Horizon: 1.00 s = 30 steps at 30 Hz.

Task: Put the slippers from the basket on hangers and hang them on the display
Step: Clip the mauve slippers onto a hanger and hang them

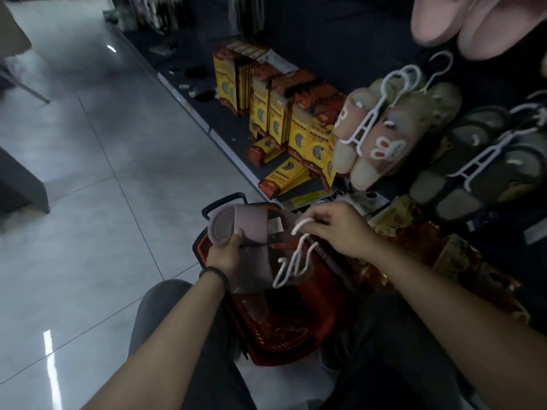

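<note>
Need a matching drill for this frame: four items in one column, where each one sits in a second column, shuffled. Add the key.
Column A
1. mauve slipper
2. loose white hanger
3. red basket
4. rabbit slippers

Column B
a. hanging on the display, on a hanger of their own
b. on the floor between the person's knees
c. pinched in the right hand
d. gripped in the left hand

Pairs: 1-d, 2-c, 3-b, 4-a
</note>
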Motion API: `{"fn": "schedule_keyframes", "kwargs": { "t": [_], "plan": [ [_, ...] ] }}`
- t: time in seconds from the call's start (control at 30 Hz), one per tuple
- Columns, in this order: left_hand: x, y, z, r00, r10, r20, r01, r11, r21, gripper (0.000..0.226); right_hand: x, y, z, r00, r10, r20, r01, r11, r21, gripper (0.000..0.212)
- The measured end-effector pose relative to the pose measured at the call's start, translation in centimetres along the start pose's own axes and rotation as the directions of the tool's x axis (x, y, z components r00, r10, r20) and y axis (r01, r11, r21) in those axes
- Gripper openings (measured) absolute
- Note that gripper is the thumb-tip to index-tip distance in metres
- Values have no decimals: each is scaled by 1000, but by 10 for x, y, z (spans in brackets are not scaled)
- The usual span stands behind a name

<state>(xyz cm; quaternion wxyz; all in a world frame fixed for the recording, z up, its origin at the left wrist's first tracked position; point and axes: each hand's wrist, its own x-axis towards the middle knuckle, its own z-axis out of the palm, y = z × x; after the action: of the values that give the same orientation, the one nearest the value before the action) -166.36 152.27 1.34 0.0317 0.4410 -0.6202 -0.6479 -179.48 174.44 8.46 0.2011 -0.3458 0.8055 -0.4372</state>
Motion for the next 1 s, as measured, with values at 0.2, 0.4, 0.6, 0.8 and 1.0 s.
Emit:
{"fn": "schedule_keyframes", "kwargs": {
  "t": [0.2,0.4,0.6,0.8,1.0],
  "plan": [
    [-39,5,16,979,-82,189,130,957,-258,80,23,-46,19,1000,-14,14,15,993,-114,25],
    [-57,5,14,986,4,168,37,970,-239,108,21,-67,42,997,-30,-67,15,976,-218,10],
    [-65,3,11,989,45,139,-11,973,-233,70,7,-52,51,997,60,-47,-61,998,-28,10],
    [-73,-4,19,979,178,95,-171,982,-81,45,-8,-36,71,990,118,-76,-94,958,272,11],
    [-75,3,25,964,237,122,-236,971,-24,30,-22,-32,70,980,177,-92,-99,832,546,16]
  ]
}}
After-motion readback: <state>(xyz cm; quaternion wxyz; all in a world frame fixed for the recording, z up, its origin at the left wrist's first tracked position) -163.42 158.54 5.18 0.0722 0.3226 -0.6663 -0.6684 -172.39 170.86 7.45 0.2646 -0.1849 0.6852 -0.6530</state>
